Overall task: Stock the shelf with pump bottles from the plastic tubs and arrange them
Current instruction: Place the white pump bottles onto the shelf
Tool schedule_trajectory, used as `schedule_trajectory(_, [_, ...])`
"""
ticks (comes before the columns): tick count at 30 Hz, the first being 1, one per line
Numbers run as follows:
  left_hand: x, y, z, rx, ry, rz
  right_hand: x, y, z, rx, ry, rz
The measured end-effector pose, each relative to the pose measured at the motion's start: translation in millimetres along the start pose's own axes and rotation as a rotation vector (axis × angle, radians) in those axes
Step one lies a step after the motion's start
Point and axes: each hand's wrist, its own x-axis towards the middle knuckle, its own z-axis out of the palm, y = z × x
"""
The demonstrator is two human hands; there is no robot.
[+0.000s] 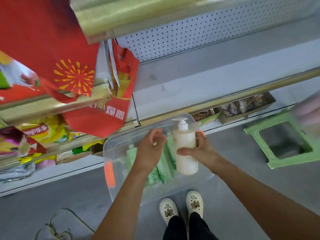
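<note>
I stand on a grey floor (52, 191) in white shoes (181, 207). A clear tub (110, 149) sits in front of me with green packs (161, 168) inside. My right hand (201, 151) grips a white bottle (186, 149) above the tub. My left hand (150, 149) hangs loose, holding nothing. Past them is the bare grey shelf (216, 78), with a green stool (284, 139) on the right.

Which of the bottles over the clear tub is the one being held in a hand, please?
The white pump bottle, gripped by the right hand above the clear tub. The pale green bottles lie down inside the tub, and the left hand holds none.
</note>
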Motion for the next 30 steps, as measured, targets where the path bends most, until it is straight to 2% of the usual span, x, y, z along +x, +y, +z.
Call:
schedule_trajectory(8, [-43, 92, -58, 0.017, 0.071, 0.284, -63, -96, -30, 0.209, -0.087, -0.248])
schedule_trajectory(19, [-52, 237, -103, 0.242, 0.233, 0.747, -113, -231, -87, 0.200, 0.085, -0.566])
schedule_trajectory(25, [-26, 320, -112, 0.555, 0.472, 0.957, -101, -309, -131, 0.198, 0.177, -0.767])
schedule_trajectory(30, [3, 366, -113, 0.798, 0.744, 1.009, -76, -358, -156, 0.164, 0.183, -0.873])
